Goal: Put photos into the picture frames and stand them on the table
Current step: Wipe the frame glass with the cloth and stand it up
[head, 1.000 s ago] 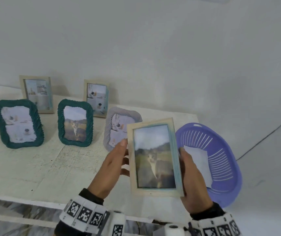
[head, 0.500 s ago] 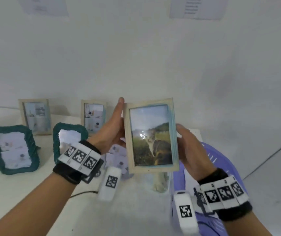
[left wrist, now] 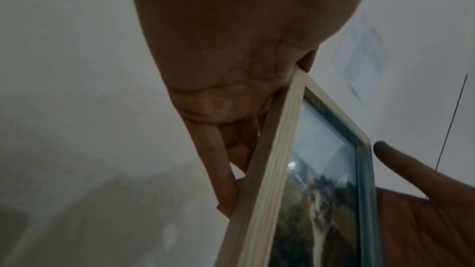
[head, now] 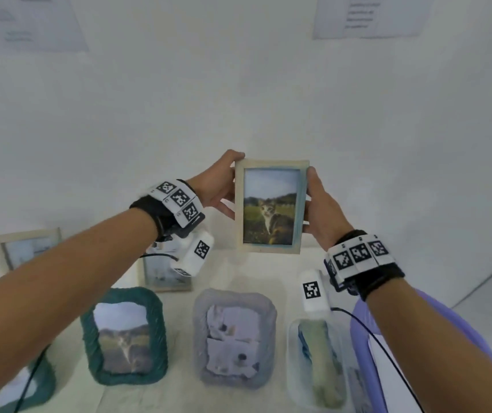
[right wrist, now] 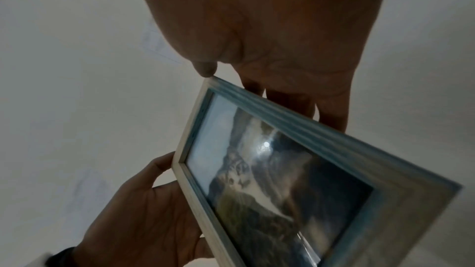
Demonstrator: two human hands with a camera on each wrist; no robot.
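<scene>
Both hands held the wooden frame (head: 271,205) upright in the air above the table's (head: 179,391) far edge. The left hand (head: 215,186) pinched its left side, the right hand (head: 322,207) its right; the cat photo (head: 269,216) faced the camera.

Left arm: your forearm (head: 60,272) is extended forward and up, bare, with a marker band at the wrist.
Left hand (head: 216,186): thumb on the left front edge of the wooden picture frame (head: 271,205), fingers curled behind it.
Right arm: your forearm (head: 447,338) is extended forward, banded likewise.
Right hand (head: 323,204): thumb on the frame's right edge, fingers behind.
</scene>
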